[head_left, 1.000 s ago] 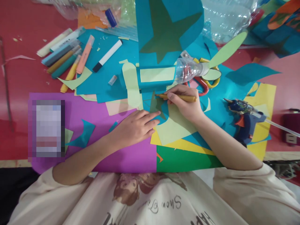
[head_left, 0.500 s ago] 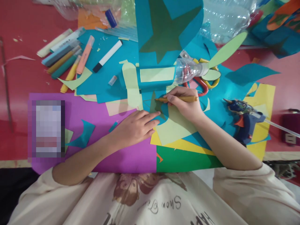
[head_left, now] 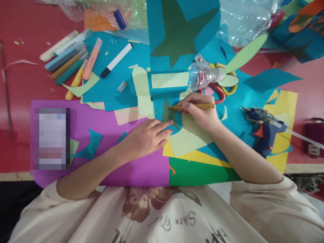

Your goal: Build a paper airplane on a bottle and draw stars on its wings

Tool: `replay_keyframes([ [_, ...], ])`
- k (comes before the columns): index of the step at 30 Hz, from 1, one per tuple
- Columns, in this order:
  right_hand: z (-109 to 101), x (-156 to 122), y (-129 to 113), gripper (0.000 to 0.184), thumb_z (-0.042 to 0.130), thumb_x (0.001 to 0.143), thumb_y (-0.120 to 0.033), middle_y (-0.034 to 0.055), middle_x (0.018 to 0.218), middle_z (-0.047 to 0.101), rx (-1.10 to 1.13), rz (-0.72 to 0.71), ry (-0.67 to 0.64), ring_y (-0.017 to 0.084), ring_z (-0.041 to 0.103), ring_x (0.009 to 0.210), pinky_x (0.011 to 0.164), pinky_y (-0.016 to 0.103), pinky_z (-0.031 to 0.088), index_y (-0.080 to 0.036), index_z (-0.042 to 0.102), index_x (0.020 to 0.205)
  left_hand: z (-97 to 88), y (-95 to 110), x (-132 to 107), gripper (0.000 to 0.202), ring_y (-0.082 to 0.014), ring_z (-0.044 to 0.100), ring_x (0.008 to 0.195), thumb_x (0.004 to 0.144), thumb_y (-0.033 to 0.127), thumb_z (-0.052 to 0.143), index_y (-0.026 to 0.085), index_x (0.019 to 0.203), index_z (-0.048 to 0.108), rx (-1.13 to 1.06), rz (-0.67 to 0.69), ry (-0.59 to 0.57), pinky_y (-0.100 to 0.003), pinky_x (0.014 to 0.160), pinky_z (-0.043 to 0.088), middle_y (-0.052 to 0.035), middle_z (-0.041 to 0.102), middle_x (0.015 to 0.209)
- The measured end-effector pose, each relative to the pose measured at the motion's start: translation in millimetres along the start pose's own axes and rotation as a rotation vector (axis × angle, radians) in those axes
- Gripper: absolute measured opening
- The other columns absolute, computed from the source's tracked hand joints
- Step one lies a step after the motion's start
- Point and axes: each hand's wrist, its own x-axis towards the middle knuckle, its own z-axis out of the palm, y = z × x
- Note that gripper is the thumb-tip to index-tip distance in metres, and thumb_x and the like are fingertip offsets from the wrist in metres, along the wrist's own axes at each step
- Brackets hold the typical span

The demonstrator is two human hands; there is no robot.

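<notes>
My right hand [head_left: 199, 109] is closed around a brown marker [head_left: 206, 106], its tip against a small blue paper piece [head_left: 177, 131]. A dark olive star [head_left: 170, 113], partly coloured in, shows on that piece. My left hand [head_left: 152, 136] lies flat with its fingers apart, the fingertips pressing the lower edge of the same piece. Just beyond stands a plastic bottle [head_left: 204, 76] on its side, wrapped in blue paper with a pale green strip [head_left: 170, 80]. A large blue piece with a bigger olive star [head_left: 178, 30] rises behind it.
Several markers [head_left: 68, 60] lie at the left, and a white marker [head_left: 116, 60] is nearer the middle. Scissors [head_left: 217, 91] sit partly under the bottle. At the right is a blue glue gun [head_left: 265, 130]. Purple paper [head_left: 139, 172] and green paper [head_left: 197, 172] line the near edge.
The marker and my right hand have shifted very slightly to the right. My left hand stays in place on the paper.
</notes>
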Motion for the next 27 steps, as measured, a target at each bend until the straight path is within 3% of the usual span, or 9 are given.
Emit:
replay_keyframes([
  [6,0.4,0.2,-0.2,0.012,0.059,0.078,-0.024,-0.0028,0.056,0.061,0.008,-0.001,0.012,0.010,0.057,0.050,0.051,0.024,0.047,-0.020,0.065,0.068,0.2,-0.5,0.8,0.022,-0.0225,0.060,0.101,0.098,0.022,0.049,0.014,0.113,0.064,0.002,0.006,0.015,-0.035,0.086,0.051,-0.0084,0.061,0.135],
  [12,0.9,1.1,-0.8,0.012,0.057,0.072,-0.020,-0.0016,0.058,0.064,0.045,0.029,0.018,0.010,0.053,0.046,0.047,0.024,0.043,-0.021,0.062,0.061,-0.6,-0.3,0.4,0.022,-0.0227,0.060,0.102,0.098,0.022,0.049,0.014,0.114,0.063,0.000,0.008,0.004,-0.036,0.086,0.050,-0.0092,0.061,0.135],
  [17,-0.7,0.6,3.4,0.014,0.057,0.078,-0.024,-0.0025,0.055,0.059,0.031,0.007,0.003,0.010,0.054,0.048,0.048,0.025,0.044,-0.020,0.063,0.067,-0.8,-0.5,1.1,0.022,-0.0220,0.061,0.103,0.098,0.023,0.049,0.016,0.112,0.064,0.011,0.003,-0.020,-0.035,0.086,0.051,-0.0089,0.061,0.136],
  [21,-3.2,1.3,7.8,0.017,0.058,0.084,-0.031,-0.0009,0.060,0.063,0.109,0.021,0.010,0.010,0.054,0.048,0.047,0.025,0.045,-0.021,0.063,0.070,-1.7,-0.7,0.8,0.019,-0.0219,0.063,0.100,0.099,0.021,0.048,0.015,0.106,0.065,-0.026,0.018,0.058,-0.035,0.084,0.053,-0.0098,0.064,0.131],
  [27,-4.6,0.9,6.7,0.025,0.067,0.079,-0.044,0.0013,0.056,0.066,0.291,0.013,0.028,0.009,0.053,0.045,0.043,0.024,0.043,-0.022,0.067,0.067,-5.4,0.0,-1.2,0.024,-0.0164,0.069,0.092,0.101,0.012,0.040,0.012,0.100,0.064,-0.141,-0.007,0.200,-0.027,0.080,0.055,-0.0094,0.072,0.106],
])
